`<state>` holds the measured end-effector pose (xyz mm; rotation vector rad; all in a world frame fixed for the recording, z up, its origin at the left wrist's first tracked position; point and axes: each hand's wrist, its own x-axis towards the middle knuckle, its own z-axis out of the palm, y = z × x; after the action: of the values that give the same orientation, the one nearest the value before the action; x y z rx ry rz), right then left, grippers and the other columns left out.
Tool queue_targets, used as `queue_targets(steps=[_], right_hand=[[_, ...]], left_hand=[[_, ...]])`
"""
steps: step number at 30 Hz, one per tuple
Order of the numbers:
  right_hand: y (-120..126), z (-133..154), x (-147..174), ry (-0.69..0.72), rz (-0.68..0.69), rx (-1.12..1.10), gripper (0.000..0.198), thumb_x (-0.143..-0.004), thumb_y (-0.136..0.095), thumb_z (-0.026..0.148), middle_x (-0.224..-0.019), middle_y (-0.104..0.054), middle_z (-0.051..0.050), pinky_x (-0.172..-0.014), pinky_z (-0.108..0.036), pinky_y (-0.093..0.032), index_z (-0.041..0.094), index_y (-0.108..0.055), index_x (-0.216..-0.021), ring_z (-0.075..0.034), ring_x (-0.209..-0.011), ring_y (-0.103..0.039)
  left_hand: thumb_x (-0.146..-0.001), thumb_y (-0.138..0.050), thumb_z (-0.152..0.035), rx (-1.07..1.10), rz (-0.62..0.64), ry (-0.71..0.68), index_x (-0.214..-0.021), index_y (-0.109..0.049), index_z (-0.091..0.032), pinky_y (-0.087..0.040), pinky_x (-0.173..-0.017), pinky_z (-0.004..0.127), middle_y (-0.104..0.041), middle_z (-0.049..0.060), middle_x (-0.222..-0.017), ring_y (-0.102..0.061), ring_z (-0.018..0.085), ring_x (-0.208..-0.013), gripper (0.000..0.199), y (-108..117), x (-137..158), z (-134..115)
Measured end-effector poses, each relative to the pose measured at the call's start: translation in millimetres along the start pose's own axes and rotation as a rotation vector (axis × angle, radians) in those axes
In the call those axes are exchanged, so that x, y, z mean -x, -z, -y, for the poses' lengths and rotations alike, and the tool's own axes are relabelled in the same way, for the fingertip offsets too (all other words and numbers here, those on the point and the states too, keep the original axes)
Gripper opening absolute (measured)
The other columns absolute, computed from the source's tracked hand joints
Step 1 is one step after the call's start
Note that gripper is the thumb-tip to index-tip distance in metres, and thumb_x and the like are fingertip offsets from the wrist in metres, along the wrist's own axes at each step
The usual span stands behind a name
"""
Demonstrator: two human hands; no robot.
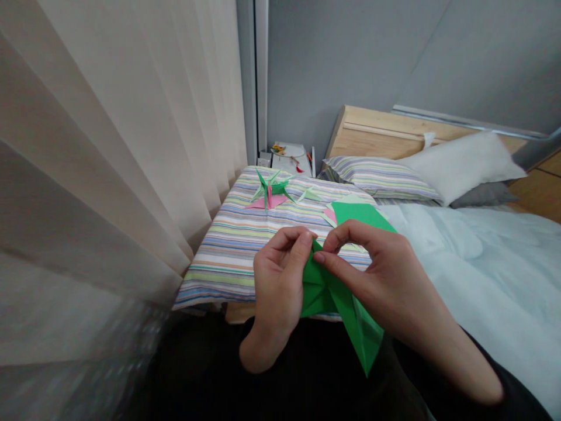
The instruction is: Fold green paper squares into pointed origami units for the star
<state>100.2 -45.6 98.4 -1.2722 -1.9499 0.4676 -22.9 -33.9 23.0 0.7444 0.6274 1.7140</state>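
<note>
A partly folded sheet of green origami paper point(322, 289) is held up between my hands, in front of the near edge of the striped cloth. My left hand point(283, 278) pinches its upper left edge between thumb and fingers. With thumb and index finger, my right hand point(379, 266) grips the paper near its top corner, close to the left fingertips. Creases run across the sheet, and one pointed flap hangs down below the right hand. Beyond the hands lies more flat green paper point(362, 215), with pink and pale green sheets partly under it.
Striped cloth point(219, 257) covers the table. Folded green and pink paper shapes point(270, 190) stand at its far left. A pleated curtain point(175, 117) borders the left side; a bed with a pale quilt point(482, 257) and pillows point(464, 166) is at right. Behind is a small white stand point(284, 164).
</note>
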Motion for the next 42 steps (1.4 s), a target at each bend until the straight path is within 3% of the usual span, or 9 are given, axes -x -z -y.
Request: queue_targets(steps=[9, 15, 25, 34, 42], right_hand=[[2.2, -1.7, -3.1, -0.110, -0.052, -0.128, 0.011, -0.082, -0.074, 0.022, -0.073, -0.075, 0.002, -0.072, -0.030, -0.049, 0.021, -0.071, -0.071, -0.017, -0.070, -0.068], [2.5, -3.1, -4.1, -0.130, -0.005, -0.159, 0.012, -0.081, -0.073, 0.023, -0.073, -0.075, 0.001, -0.072, -0.031, -0.048, 0.021, -0.070, -0.070, -0.017, -0.071, -0.068], [1.9, -2.1, -3.7, -0.155, 0.013, -0.170, 0.009, -0.080, -0.073, 0.021, -0.075, -0.077, -0.001, -0.073, -0.032, -0.049, 0.020, -0.071, -0.071, -0.019, -0.073, -0.069], [-2.8, -4.7, -3.7, -0.129, 0.007, -0.291, 0.006, -0.080, -0.074, 0.019, -0.077, -0.073, 0.000, -0.069, -0.029, -0.053, 0.020, -0.068, -0.080, -0.018, -0.073, -0.069], [1.8, -5.0, -1.1, -0.108, 0.056, -0.153, 0.013, -0.087, -0.070, 0.021, -0.073, -0.072, 0.001, -0.073, -0.030, -0.050, 0.021, -0.069, -0.074, -0.017, -0.073, -0.067]], left_hand=[[-0.087, -0.083, -0.035, -0.019, 0.125, 0.084, -0.083, -0.076, -0.020, -0.047, -0.068, 0.020, -0.068, -0.003, -0.075, -0.060, 0.009, -0.071, 0.016, 1.7, 1.6, -0.7], [-0.089, -0.081, -0.035, -0.027, 0.157, 0.094, -0.084, -0.078, -0.020, -0.051, -0.079, 0.022, -0.072, 0.000, -0.079, -0.066, 0.012, -0.078, 0.015, 0.1, -0.3, -2.5], [-0.081, -0.087, -0.033, 0.024, 0.069, 0.162, -0.081, -0.079, -0.019, -0.052, -0.071, 0.023, -0.073, 0.000, -0.076, -0.066, 0.012, -0.071, 0.016, -2.1, 2.0, -4.2], [-0.082, -0.086, -0.035, -0.007, 0.020, 0.052, -0.079, -0.080, -0.020, -0.055, -0.077, 0.024, -0.076, 0.001, -0.078, -0.070, 0.014, -0.077, 0.016, -4.5, 1.4, -5.9], [-0.080, -0.088, -0.036, -0.041, 0.000, 0.039, -0.083, -0.081, -0.019, -0.055, -0.081, 0.026, -0.076, 0.001, -0.081, -0.070, 0.015, -0.079, 0.019, -1.3, -1.3, -0.6]])
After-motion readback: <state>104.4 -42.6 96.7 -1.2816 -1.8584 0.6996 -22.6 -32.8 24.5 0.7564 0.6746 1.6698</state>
